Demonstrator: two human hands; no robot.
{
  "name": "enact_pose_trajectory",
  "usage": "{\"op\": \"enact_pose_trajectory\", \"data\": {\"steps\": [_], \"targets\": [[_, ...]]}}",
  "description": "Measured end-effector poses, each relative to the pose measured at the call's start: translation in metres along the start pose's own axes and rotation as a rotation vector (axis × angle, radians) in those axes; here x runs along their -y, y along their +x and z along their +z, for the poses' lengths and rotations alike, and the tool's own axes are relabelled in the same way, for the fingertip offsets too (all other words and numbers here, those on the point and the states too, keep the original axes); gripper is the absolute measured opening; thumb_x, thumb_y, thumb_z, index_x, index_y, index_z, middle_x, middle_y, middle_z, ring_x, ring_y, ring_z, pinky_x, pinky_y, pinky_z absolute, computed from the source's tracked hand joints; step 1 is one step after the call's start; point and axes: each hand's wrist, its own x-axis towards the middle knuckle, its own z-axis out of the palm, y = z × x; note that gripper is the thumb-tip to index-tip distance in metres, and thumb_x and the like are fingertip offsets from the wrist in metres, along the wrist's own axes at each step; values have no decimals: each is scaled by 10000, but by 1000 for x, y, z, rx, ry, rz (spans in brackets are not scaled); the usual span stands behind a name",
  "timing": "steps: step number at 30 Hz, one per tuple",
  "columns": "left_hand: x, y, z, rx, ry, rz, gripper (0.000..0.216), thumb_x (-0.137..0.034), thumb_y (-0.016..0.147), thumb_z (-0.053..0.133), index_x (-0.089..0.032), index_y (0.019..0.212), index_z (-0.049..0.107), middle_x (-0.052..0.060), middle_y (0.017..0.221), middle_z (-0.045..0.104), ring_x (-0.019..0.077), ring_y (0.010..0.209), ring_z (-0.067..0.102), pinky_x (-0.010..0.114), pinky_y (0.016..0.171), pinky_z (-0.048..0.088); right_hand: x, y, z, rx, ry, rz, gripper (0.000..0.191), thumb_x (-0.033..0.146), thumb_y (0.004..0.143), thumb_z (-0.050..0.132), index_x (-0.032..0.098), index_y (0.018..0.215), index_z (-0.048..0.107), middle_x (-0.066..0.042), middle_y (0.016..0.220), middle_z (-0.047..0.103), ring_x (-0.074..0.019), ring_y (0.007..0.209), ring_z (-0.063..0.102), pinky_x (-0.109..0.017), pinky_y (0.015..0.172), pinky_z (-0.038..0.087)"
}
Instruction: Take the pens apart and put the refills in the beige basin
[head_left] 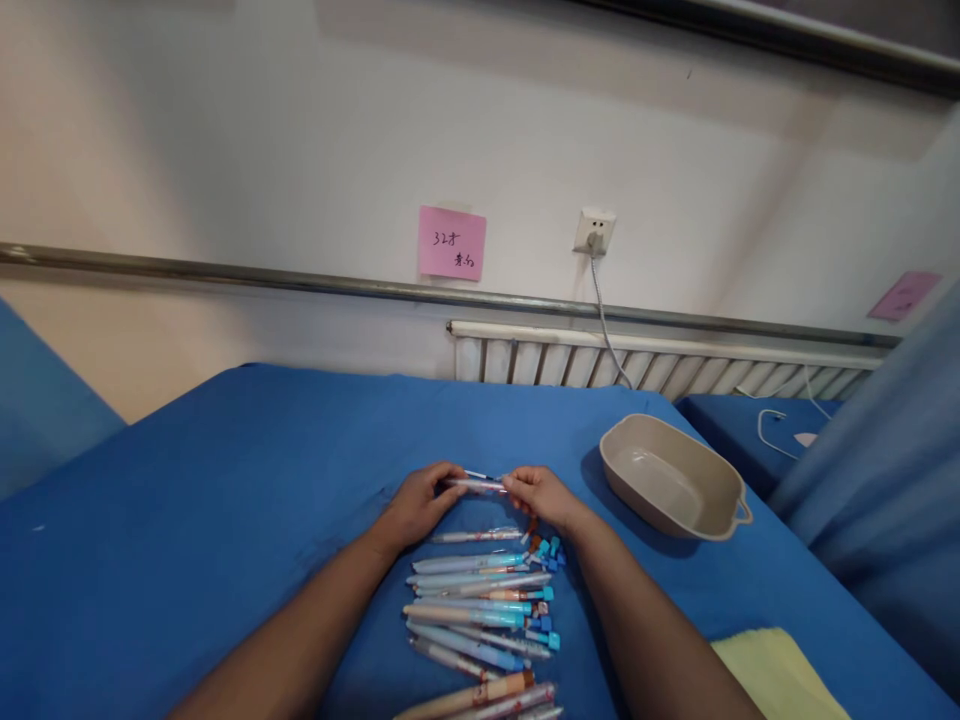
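Above pen pile point(469, 614): pen point(474, 485) level, left hand point(416, 505) fingers pinching one end, right hand point(541, 497) fingers pinching other.

Yellow cloth point(780, 680) and lowest pens point(480, 694) (bottom edge) are cut off.

We're looking across a blue cloth point(225, 480) spread over the table. Off to the right on it sits a beige dish point(660, 480), shallow, with a small handle at its near end. Down in the corner, a yellow towel point(780, 675) pokes into view. Up on the wall we've got a pink note point(451, 243) with handwriting, and beside it a white socket point(595, 230), its grey cable point(604, 320) dropping behind the radiator point(660, 365). A metal rail point(225, 275) runs along the wall. Far right, a second pink note point(904, 295) and blue fabric point(885, 480) hanging close.
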Motion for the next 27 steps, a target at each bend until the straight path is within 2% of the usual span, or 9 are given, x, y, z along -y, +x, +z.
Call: {"op": "enact_pose_trajectory", "data": {"steps": [4,5,7,9,14,16,19,24,27], "targets": [[-4,0,-3,48,54,-31,377,-420,895,386,-173,778,646,13,721,644,165,686,566,251,648,426,1,-1,0,-3,36,5,411,565,735,582,167,647,525,55,511,485,-47,403,363,-178,393,273],[-5,0,-3,30,63,-29,370,-422,892,392,-172,796,648,19,744,648,168,703,571,254,662,430,1,-1,0,-5,43,6,409,564,732,585,167,656,527,55,518,487,-47,406,367,-178,395,277],[-6,1,-2,-45,51,-1,313,-420,848,477,-173,953,637,35,875,659,180,793,586,267,728,447,2,-2,0,-8,52,11,406,565,729,588,168,666,529,56,523,488,-47,406,368,-181,395,280],[-6,1,0,-109,20,39,361,-401,798,551,-178,1079,593,44,970,650,186,862,589,277,780,454,2,-2,0,-5,60,13,408,567,726,590,169,662,528,58,518,483,-46,403,366,-182,394,279],[-3,0,2,-91,4,-55,310,-413,870,431,-184,960,619,6,745,655,171,692,596,277,678,462,3,-2,0,11,77,12,405,562,712,605,169,652,527,59,515,482,-45,403,369,-181,396,285],[-2,0,1,-106,-15,-53,351,-420,841,487,-180,1077,586,20,826,673,179,734,607,290,707,471,3,-2,0,7,80,14,399,556,709,610,169,658,529,59,517,484,-44,404,373,-179,397,288],[-1,0,1,-130,-46,28,473,-393,777,585,-186,1198,522,49,1009,655,195,877,602,315,812,466,3,-2,0,-1,80,18,393,550,716,607,170,657,527,61,511,481,-43,400,374,-177,394,287],[-1,0,1,-64,-9,-88,371,-417,890,398,-187,1129,566,2,714,647,170,672,596,294,699,472,4,-2,0,3,74,26,383,543,707,618,169,675,542,62,509,485,-46,396,380,-178,388,294],[-3,-1,0,-82,-6,-39,419,-420,832,507,-187,1179,536,33,903,669,182,784,608,298,761,472,5,-2,0,-3,73,28,387,545,706,618,169,667,536,62,510,484,-45,392,376,-177,383,294]]}}
